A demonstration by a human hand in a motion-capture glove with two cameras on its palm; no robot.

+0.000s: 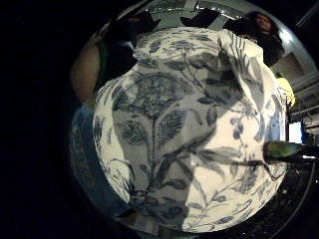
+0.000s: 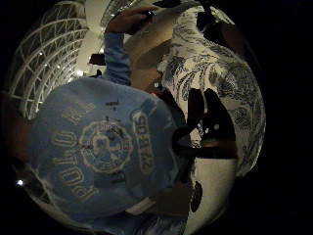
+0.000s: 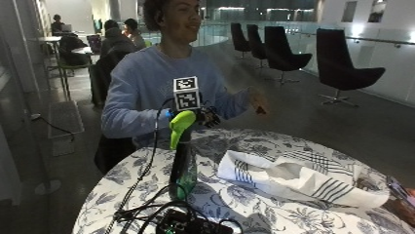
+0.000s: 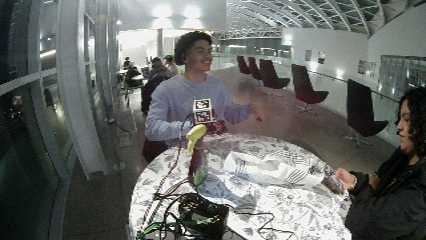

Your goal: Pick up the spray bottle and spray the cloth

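One bottle (image 3: 182,161) standing upright on table (image 3: 259,204) near person's edge, beside one cloth (image 3: 295,178) lying crumpled. Cables (image 3: 146,209) trailing in front. Right hand (image 3: 209,117) hovering behind bottle; finger state: cannot tell.

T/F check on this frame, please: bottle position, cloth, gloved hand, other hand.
1. The spray bottle stands upright on the table. True.
2. The gloved right hand grips the bottle. False: it is behind the bottle near the table edge, holding nothing.
3. The cloth lies crumpled on the table beside the bottle. True.
4. The cloth is draped over the bottle. False: they lie apart.
5. The bare hand is raised above the table. True.
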